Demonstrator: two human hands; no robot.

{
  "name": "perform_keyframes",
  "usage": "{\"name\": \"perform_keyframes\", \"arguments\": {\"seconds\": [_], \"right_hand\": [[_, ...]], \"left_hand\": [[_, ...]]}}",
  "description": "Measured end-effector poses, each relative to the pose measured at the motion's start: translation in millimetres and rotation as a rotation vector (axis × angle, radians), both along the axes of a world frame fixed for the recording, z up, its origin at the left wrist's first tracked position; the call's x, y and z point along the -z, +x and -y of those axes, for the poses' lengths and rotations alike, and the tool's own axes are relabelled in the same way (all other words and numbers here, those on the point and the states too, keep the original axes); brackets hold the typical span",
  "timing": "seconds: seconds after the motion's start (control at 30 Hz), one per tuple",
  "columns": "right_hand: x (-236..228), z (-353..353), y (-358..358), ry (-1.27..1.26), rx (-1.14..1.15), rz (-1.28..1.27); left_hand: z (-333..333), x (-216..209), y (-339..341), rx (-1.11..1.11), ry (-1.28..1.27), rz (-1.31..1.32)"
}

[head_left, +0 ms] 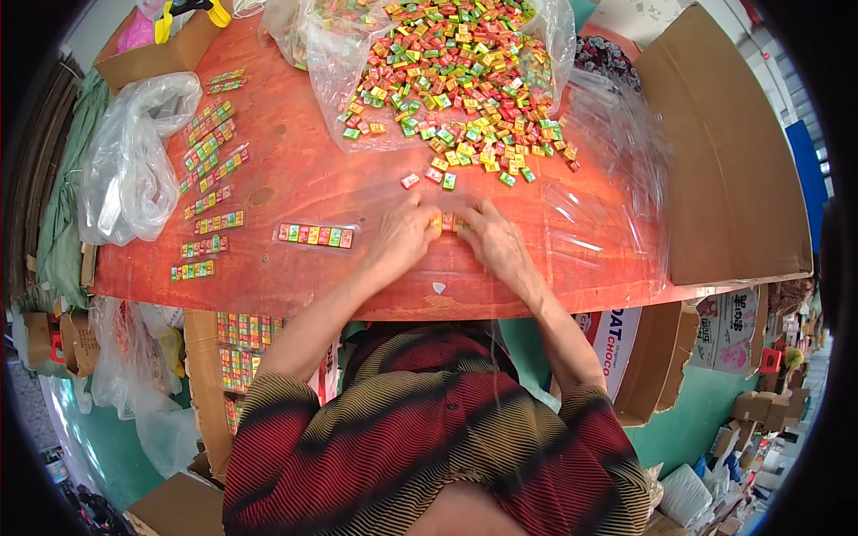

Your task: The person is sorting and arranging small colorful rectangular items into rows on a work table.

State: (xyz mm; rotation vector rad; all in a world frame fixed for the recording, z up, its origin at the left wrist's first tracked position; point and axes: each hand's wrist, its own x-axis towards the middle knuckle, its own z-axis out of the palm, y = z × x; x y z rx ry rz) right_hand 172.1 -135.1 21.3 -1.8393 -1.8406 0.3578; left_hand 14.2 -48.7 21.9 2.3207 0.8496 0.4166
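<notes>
Both hands at work nr the middle of the table [295, 188], a bit in from its near edge. L hand [404, 230]: fingers bent, mostly closed, tips pinching the L end of a short row of small boxes [449, 221]. R hand [496, 237]: likewise curled in, thumb & fingertips on the R end of the same row. Row sits betw. the two hands, red & yellow boxes side by side; fingers hide part of it, so can't be sure how many.

Just beyond the hands, a few loose boxes [449, 181], incl. one green. Past those, big loose pile [465, 80] of red, yellow & green boxes, spilling from the far edge twd the middle, w/ a clear bag [335, 80] around its sides.

L of the L hand, apart from it: one filled strip [315, 235] in clear plastic. More filled strips [213, 221] in a column along the L edge, running from nr the far L corner to nr the near L corner. Crumpled clear bag [134, 170] at the L edge too; open carton [170, 58] at the far L corner.

R side: clear film [617, 134], then a tall cardboard panel [733, 152] along the R edge. Small white scrap [439, 288] by the near edge.
</notes>
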Motion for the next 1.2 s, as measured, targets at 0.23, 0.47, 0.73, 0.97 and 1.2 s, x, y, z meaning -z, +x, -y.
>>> {"name": "perform_keyframes", "arguments": {"seconds": [0.23,0.47,0.73,0.97,1.2], "right_hand": [[5.4,60.8,-21.0,0.032,-0.007,-0.039],[26.5,83.9,-31.5,0.041,0.007,0.267],[9.5,81.2,-34.4,-0.122,-0.018,0.103],[15.5,79.3,-36.6,-0.166,-0.095,0.275],[17.9,72.5,-59.5,-0.174,-0.166,0.253]], "left_hand": [[62.1,12.5,-31.5,-0.057,0.175,0.017],[79.2,23.2,-41.6,-0.002,0.650,-0.137],[76.2,12.6,-41.1,0.071,0.466,-0.094],[73.6,22.6,-37.7,0.153,0.275,-0.141],[77.8,24.6,-44.9,0.202,0.273,-0.139]]}}
